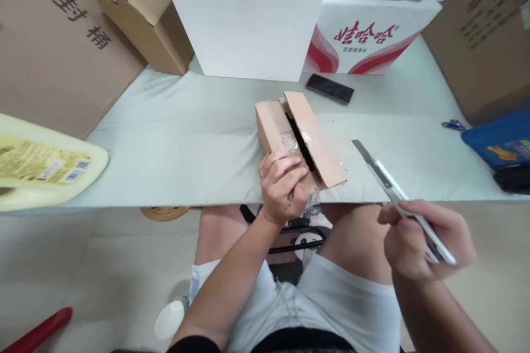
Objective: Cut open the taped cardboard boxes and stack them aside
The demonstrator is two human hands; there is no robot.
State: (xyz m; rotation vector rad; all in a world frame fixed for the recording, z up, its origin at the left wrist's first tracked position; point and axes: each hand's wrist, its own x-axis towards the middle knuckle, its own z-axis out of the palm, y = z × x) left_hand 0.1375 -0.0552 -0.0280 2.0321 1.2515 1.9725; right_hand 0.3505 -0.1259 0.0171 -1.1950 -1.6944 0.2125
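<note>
A small cardboard box lies on the pale table near its front edge, its top flaps parted along a dark slit with torn clear tape. My left hand is closed on the box's near end, fingers curled over the top. My right hand is closed around a white utility knife with its blade extended toward the box. The knife is held to the right of the box, apart from it, over the table's front edge.
A black phone lies behind the box. White boxes, a red-printed carton and brown cartons line the back. A yellow jug sits at left, blue scissors and a blue bag at right.
</note>
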